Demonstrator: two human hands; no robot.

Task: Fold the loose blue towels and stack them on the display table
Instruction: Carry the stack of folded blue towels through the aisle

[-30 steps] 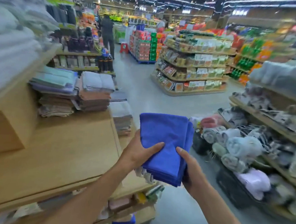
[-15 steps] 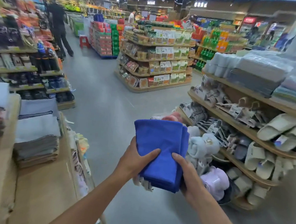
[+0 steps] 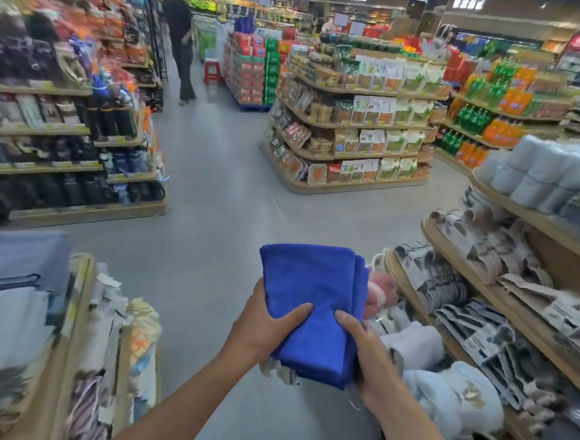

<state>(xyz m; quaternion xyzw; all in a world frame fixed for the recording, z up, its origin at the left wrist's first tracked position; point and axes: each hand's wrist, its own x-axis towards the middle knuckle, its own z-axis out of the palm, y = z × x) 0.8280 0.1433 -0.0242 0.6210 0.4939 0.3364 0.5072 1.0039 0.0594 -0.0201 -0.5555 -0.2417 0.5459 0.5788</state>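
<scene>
A folded stack of blue towels is held in the air above the aisle floor, at the lower middle of the head view. My left hand grips its left edge, thumb on top. My right hand grips the right edge, thumb pressed on the top towel. Only a corner of the wooden display table shows at the lower left, with grey and pale folded towels stacked on it.
Wooden shelves on the right carry slippers and rolled towels. Low bins of pale rolled towels sit below them. A snack display island stands ahead. A person in black walks in the far aisle. Grey floor runs down the middle.
The view has swung right and away from the display table, which slid to the left edge. Both hands keep the same grip on the blue towels.
</scene>
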